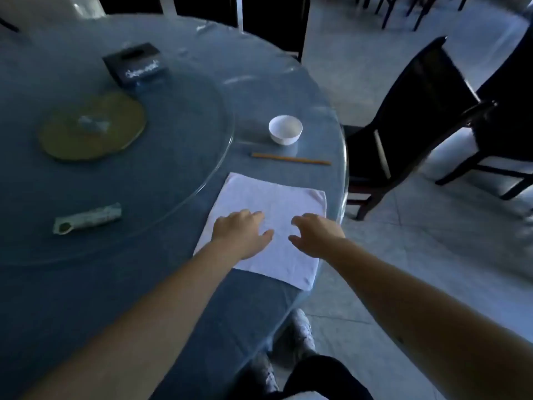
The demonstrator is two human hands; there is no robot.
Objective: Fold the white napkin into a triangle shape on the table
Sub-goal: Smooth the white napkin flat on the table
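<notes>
White napkin point(274, 215) lying flat and open on table point(173, 197), close to the rim on the right side. Not folded yet, by the look of it. Shaped like a square, a bit tilted: one corner near the chopstick point(291, 159), one corner near the table rim down by the shoes.

Left hand point(240, 233) over the napkin, on its left part. Right hand point(315, 235) over the napkin too, on its right part. Both open, fingers spread, holding nothing. Touching the cloth or just above it: hard to tell. Small gap of napkin showing between the two hands.

Both hands about the same way from the napkin's middle. Left hand nearer the napkin's left edge. Right hand nearer the napkin's right edge and the table rim.

To make a triangle, probably best to take one corner and bring it across to the far opposite corner. Near corner by the table rim close to the right arm, so maybe a good one to pick.

Bowl point(285, 129) past the napkin, beyond the chopstick, well out of the way.
</notes>
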